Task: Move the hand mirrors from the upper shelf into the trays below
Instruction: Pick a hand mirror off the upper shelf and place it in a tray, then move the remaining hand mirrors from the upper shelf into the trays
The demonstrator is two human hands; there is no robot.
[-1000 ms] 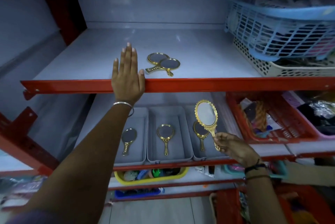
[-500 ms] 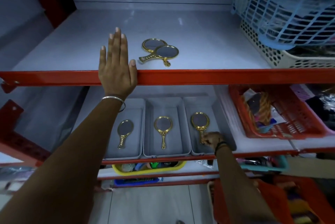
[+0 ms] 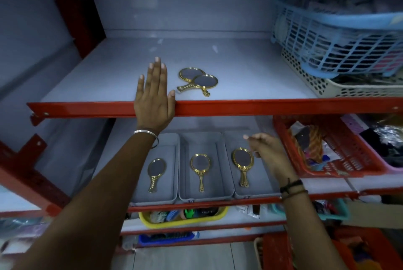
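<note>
Currently two overlapping hand mirrors are seen on the upper shelf; one mirror is laid in each of three grey trays below. Left hand is pressed flat on the shelf edge, fingers together; right hand is held empty, fingers loosely curled, over the right tray.

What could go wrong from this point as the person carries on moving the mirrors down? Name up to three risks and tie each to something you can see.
1. The two mirrors on the upper shelf overlap; lifting one may drag the other toward the red front edge.
2. Each grey tray already holds a mirror, like the right tray; another laid on top could scratch the glass.
3. The left hand rests flat on the shelf edge near the mirrors, and the right hand must reach past it.
</note>
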